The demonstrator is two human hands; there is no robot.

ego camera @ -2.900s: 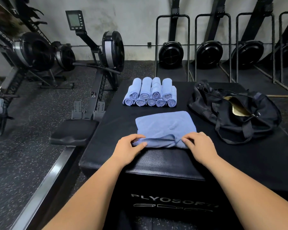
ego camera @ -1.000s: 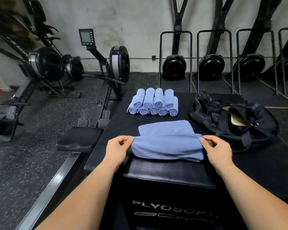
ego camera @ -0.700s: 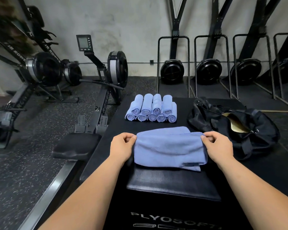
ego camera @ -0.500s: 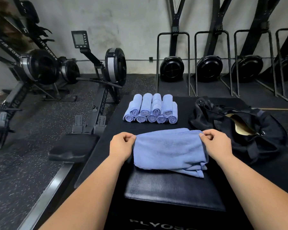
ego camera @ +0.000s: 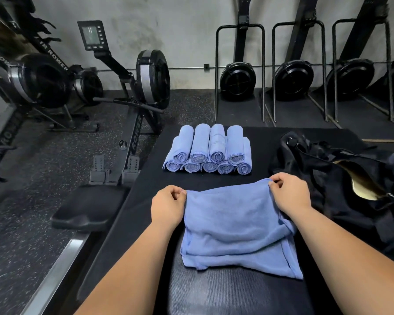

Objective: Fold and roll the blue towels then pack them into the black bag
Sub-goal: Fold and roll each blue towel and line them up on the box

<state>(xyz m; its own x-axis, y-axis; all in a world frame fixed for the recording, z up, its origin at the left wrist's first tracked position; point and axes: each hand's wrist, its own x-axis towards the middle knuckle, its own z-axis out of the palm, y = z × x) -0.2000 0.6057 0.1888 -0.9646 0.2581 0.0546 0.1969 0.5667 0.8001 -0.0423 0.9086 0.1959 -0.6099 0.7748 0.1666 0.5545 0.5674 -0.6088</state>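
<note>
Blue towel (ego camera: 234, 226) lies folded between both hands, left hand (ego camera: 167, 206) and right hand (ego camera: 290, 193) pinching its far corners

Black box (ego camera: 214, 298) under towel (ego camera: 232, 230), rolled towels (ego camera: 207, 151), black bag (ego camera: 350, 212)

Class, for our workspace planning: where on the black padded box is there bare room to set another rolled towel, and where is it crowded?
Bare: between the rolled towels and the black bag; a narrow strip between those rolls and the folded towel; the padded box top nearer than that towel. Crowded: the right, bag beside right hand.
</note>
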